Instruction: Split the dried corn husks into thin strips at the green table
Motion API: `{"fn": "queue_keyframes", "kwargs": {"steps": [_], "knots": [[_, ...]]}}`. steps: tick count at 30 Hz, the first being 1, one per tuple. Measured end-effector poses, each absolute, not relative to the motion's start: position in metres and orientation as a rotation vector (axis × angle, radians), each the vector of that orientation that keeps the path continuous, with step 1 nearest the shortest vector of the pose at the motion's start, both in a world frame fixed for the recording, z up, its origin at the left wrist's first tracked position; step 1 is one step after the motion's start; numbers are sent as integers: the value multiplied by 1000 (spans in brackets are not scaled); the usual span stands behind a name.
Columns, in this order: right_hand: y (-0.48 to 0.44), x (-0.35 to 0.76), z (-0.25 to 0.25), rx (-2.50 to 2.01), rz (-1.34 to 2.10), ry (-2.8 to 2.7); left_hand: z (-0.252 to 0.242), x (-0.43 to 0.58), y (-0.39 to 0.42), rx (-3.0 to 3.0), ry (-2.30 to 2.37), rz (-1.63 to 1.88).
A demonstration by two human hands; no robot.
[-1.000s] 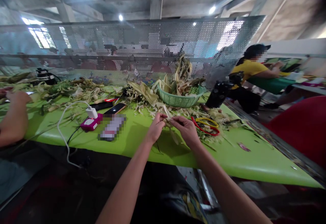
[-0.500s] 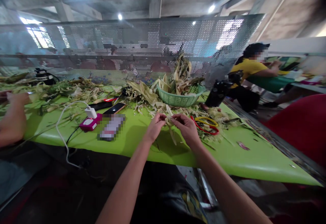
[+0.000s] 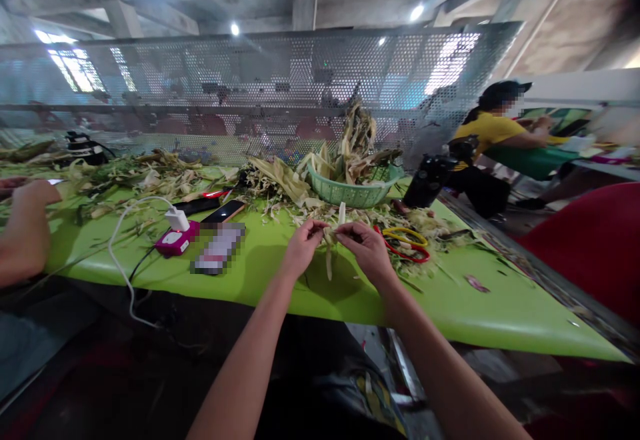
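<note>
Between my hands is a pale strip of corn husk (image 3: 329,261), one end hanging down and another pale end standing up near my right fingertips. My left hand (image 3: 303,248) pinches it from the left, thumb against fingers. My right hand (image 3: 367,248) is closed on it from the right, fingertips together. Both hands hover just above the green table cover (image 3: 270,280). Just right of my right hand lie scissors with red and yellow handles (image 3: 406,240). Shredded husk (image 3: 285,213) is scattered beyond my fingers.
A green basket (image 3: 345,193) heaped with dried husks stands behind my hands, beside a black bottle (image 3: 427,180). To the left are a magenta power socket (image 3: 176,239) with a white cable and two phones (image 3: 225,212). A neighbour's arm (image 3: 25,227) rests at far left.
The hanging end of the husk strip has swung left and now points straight down. The upper end stands more upright. Both hands keep nearly the same place.
</note>
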State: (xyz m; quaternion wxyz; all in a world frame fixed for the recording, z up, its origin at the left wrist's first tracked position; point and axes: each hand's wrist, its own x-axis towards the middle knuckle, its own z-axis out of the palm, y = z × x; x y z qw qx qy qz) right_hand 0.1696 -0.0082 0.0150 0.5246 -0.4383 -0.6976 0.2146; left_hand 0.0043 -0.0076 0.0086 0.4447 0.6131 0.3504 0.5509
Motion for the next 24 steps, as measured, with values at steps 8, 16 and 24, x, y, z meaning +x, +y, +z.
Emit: {"fn": "queue_keyframes", "kwargs": {"steps": [8, 16, 24], "knots": [[-6, 170, 12, -1044, 460, -1708, 11, 3, -10, 1538, 890, 1326], [-12, 167, 16, -1000, 307, -1828, 10, 4, -7, 1523, 906, 1308], [-11, 168, 12, -1017, 333, -1755, 6, 4, -6, 1469, 942, 1315]]}}
